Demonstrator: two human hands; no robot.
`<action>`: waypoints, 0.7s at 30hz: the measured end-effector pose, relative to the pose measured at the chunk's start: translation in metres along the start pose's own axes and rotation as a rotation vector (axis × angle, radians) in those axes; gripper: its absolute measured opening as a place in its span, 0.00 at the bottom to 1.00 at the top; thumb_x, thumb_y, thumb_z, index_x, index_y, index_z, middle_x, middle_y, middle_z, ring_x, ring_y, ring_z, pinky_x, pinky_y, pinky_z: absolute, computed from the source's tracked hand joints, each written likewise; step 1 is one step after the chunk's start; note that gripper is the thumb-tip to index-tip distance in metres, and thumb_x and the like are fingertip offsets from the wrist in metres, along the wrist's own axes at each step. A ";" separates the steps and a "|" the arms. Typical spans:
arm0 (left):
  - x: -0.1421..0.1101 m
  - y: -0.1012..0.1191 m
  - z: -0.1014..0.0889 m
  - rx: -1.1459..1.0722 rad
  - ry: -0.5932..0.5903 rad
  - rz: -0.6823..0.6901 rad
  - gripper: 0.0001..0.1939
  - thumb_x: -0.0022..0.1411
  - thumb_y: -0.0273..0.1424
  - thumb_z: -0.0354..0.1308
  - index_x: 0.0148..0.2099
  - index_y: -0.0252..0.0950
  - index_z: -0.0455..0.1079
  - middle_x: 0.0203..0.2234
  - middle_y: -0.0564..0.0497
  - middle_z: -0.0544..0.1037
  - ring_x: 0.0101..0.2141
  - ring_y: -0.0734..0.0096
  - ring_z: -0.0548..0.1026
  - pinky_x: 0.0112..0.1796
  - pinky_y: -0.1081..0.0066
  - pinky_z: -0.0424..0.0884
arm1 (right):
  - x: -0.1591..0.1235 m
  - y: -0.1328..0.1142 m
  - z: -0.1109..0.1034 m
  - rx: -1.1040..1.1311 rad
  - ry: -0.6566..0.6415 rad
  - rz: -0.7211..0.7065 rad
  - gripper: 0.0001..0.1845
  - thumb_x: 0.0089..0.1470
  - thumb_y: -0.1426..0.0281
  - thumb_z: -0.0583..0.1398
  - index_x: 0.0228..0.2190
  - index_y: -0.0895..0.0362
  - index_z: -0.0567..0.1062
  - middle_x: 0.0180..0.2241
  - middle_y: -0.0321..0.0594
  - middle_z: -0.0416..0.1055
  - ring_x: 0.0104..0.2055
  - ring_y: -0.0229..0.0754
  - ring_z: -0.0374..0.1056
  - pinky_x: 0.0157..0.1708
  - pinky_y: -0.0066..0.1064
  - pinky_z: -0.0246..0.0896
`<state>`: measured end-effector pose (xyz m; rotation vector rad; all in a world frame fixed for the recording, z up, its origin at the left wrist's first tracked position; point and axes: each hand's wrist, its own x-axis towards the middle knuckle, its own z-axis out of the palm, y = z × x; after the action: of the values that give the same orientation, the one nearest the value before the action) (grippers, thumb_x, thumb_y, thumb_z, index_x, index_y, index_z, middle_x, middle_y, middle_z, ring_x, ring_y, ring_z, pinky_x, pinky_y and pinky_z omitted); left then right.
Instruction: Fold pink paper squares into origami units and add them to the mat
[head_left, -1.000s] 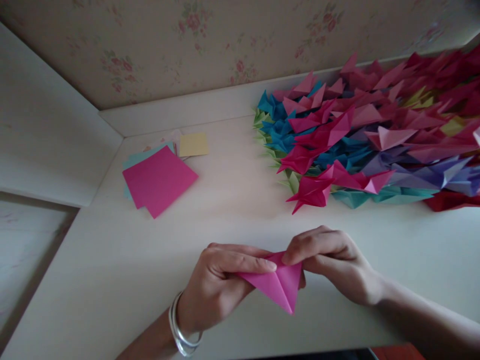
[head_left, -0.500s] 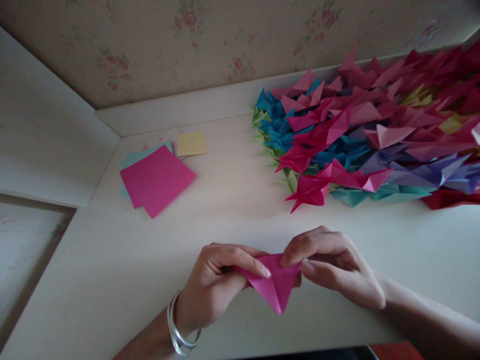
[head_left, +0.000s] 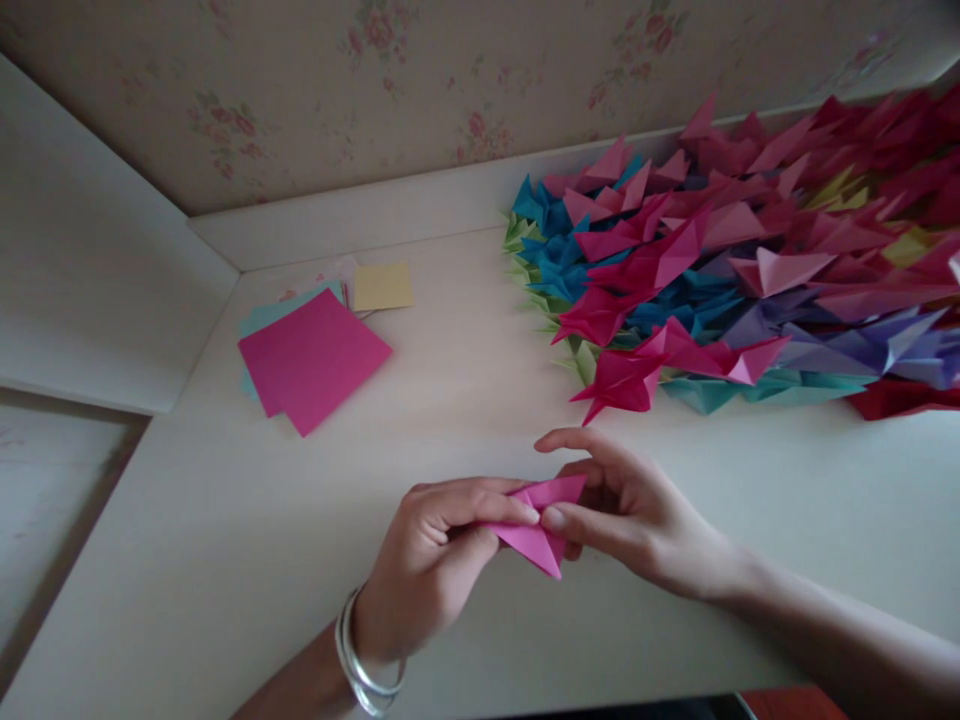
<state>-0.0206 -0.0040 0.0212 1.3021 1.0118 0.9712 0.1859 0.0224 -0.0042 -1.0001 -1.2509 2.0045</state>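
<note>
A folded piece of pink origami paper (head_left: 541, 545) is held between both hands, low over the white table (head_left: 420, 400). My left hand (head_left: 450, 545), with silver bangles at its wrist, grips the paper's left side, index finger lying across the top. On the right side, my right hand (head_left: 622, 515) pinches it, the thumb pressing near the middle crease and the index finger lifted off. One pink flap points up to the right and another corner points down toward me. The fingers behind the paper are partly hidden.
A large pile of folded paper pieces (head_left: 675, 290) in pink, blue, green and purple covers the back right. Flat pink sheets (head_left: 315, 360) lie at the left over light blue paper (head_left: 289, 310), beside a yellow square (head_left: 383, 287). Floral wallpaper (head_left: 450, 90) rises behind.
The paper's pink triangle is now bent, with a flap folded upward on the right. My right thumb has moved left onto its middle, and the right index finger has lifted away.
</note>
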 end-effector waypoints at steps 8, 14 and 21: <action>-0.002 -0.004 0.002 0.232 0.081 0.072 0.16 0.61 0.16 0.57 0.40 0.40 0.82 0.41 0.51 0.84 0.42 0.68 0.81 0.44 0.75 0.75 | 0.003 -0.002 0.006 0.169 -0.082 0.124 0.41 0.53 0.62 0.68 0.59 0.55 0.54 0.29 0.36 0.77 0.32 0.39 0.74 0.32 0.29 0.69; -0.005 -0.002 0.000 0.163 0.005 -0.017 0.19 0.62 0.19 0.57 0.51 0.42 0.78 0.50 0.50 0.80 0.46 0.65 0.80 0.45 0.73 0.76 | 0.006 -0.001 0.003 0.118 0.006 0.110 0.34 0.52 0.60 0.69 0.53 0.55 0.60 0.26 0.34 0.77 0.30 0.39 0.74 0.30 0.29 0.67; -0.003 -0.005 0.001 0.414 0.124 -0.092 0.16 0.65 0.32 0.60 0.54 0.37 0.76 0.39 0.48 0.85 0.34 0.67 0.83 0.36 0.75 0.78 | 0.007 0.002 -0.001 -0.054 0.058 0.029 0.15 0.55 0.63 0.67 0.38 0.56 0.70 0.30 0.39 0.79 0.33 0.41 0.75 0.31 0.27 0.66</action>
<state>-0.0203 -0.0076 0.0159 1.5292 1.4102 0.8045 0.1831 0.0277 -0.0082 -1.0995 -1.2724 1.9585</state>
